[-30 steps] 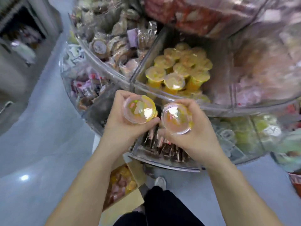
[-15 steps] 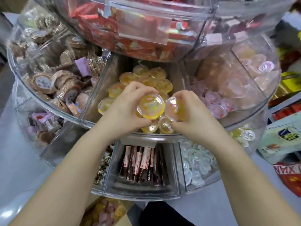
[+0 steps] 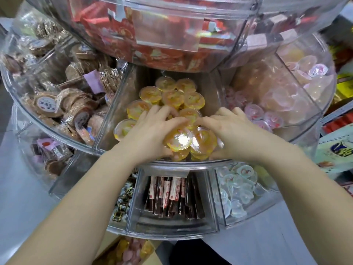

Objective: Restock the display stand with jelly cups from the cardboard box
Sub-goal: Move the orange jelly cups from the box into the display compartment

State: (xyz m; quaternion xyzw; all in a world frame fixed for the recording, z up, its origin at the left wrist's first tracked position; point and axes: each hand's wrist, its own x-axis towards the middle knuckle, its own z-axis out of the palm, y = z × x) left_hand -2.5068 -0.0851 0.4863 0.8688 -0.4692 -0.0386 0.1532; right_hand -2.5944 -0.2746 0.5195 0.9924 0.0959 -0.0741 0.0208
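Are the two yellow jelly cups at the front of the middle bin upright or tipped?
Upright: both yellow jelly cups show round foil lids facing up, inside the bin's front wall.

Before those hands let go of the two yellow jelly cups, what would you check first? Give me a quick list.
1. Cups over the right bin: ok. Both hands, left hand and right hand, are inside the clear middle compartment holding yellow jelly cups.
2. Lids facing up: ok on the two front yellow cups.
3. Grip on each cup: cannot tell; fingers hide the sides.
4. Room left: ok, a gap shows along the compartment's right side.
5. Pink jelly cups kept apart: ok, behind the divider.
6. More stock: ok, open cardboard box sits below.
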